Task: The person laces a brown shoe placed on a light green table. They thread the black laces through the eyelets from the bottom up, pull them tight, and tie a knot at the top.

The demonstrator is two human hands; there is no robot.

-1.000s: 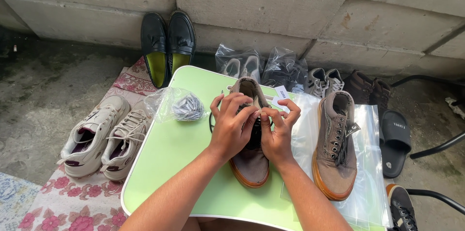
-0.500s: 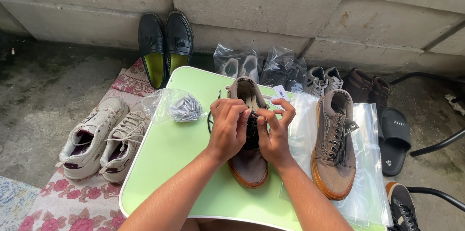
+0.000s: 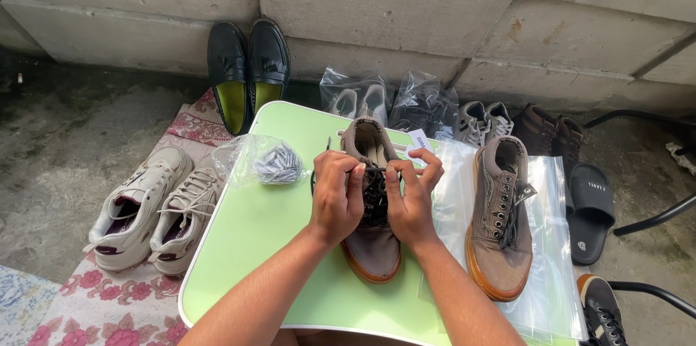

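A brown suede shoe [image 3: 371, 248] with a gum sole lies toe toward me on a light green table [image 3: 268, 230]. Both my hands are on its lacing. My left hand [image 3: 337, 194] pinches the dark lace [image 3: 375, 194] near the top eyelets, and my right hand [image 3: 410, 197] grips the same lace from the other side. The lace ends are hidden under my fingers. The matching brown shoe [image 3: 500, 219] lies to the right on a clear plastic bag [image 3: 547, 244].
A small clear bag with grey laces [image 3: 264, 161] sits on the table's left. White sneakers [image 3: 152, 208] rest on a floral mat. Black loafers [image 3: 248, 70], bagged shoes [image 3: 391, 103], grey sneakers, brown boots and a black slide [image 3: 589, 208] line the concrete wall.
My hands have shifted slightly down along the shoe's lacing and drawn closer together. The shoe stays in place.
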